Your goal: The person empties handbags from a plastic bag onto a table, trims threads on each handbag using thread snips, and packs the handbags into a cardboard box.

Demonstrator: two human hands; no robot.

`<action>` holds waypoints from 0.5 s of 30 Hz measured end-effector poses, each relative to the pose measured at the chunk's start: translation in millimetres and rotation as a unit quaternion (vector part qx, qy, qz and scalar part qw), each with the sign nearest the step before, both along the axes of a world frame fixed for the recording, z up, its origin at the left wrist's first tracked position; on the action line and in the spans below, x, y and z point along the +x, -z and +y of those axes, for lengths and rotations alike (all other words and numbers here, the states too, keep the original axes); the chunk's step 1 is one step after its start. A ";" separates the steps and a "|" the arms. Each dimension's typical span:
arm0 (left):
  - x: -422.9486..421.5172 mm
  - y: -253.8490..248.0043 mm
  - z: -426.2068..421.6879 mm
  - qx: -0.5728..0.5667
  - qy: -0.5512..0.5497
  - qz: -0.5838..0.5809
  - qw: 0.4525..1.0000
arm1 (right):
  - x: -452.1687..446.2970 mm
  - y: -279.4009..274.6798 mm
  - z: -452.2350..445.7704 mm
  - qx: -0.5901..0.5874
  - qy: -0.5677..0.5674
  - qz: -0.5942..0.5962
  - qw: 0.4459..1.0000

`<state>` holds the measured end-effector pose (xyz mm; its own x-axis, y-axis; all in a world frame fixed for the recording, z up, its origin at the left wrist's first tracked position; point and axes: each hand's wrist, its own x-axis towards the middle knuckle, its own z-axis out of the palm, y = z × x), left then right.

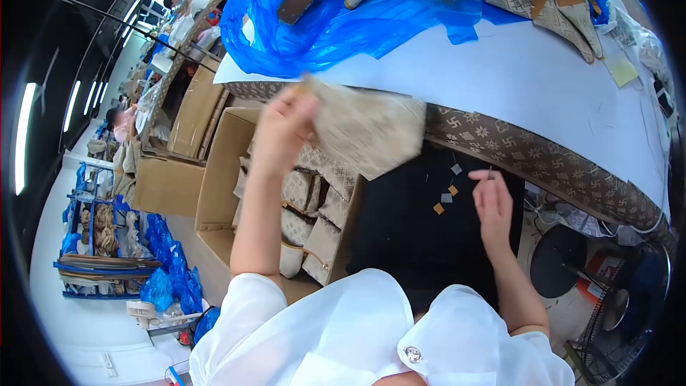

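My left hand (289,121) is closed on the upper left corner of a beige patterned fabric piece (371,129), which is blurred and hangs over the front edge of the white table (500,64). To the right, my right hand (491,196) has its fingers bent together over the black cloth (407,243); a small dark thing shows at the fingertips, too small to name. Several small tan and grey squares (446,199) lie on the black cloth beside this hand. An open cardboard box (214,193) with beige patterned pieces (296,225) in it stands below my left forearm.
Blue plastic bags (286,36) and beige-and-tan pieces (564,11) lie at the table's back. A yellow paper (622,69) is at the right. A round black stool (559,261) stands lower right. A rack (107,243) and a person (123,123) are at far left.
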<state>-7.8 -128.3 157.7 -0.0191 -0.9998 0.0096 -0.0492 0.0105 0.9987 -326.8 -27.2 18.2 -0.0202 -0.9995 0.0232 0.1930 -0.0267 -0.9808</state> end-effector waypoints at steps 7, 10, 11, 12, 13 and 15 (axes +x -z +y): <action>-72.7 32.3 62.6 -0.009 0.131 -0.148 0.980 | 15.4 -81.4 -28.5 -0.285 -0.016 0.302 0.910; -86.4 35.0 75.4 -0.040 0.095 -0.103 0.989 | 27.2 -83.0 -28.4 -0.275 -0.038 0.331 0.902; -89.1 36.9 77.4 -0.040 0.096 -0.102 0.989 | 29.6 -81.8 -29.5 -0.273 -0.049 0.343 0.897; -91.3 38.6 80.0 -0.037 0.087 -0.087 0.992 | 31.9 -79.2 -30.2 -0.272 -0.050 0.343 0.898; -92.7 39.9 82.0 -0.034 0.077 -0.071 0.994 | 34.7 -75.6 -30.9 -0.282 -0.048 0.340 0.896; -92.5 41.2 83.5 -0.030 0.068 -0.057 0.996 | 38.7 -69.7 -32.1 -0.302 -0.043 0.334 0.892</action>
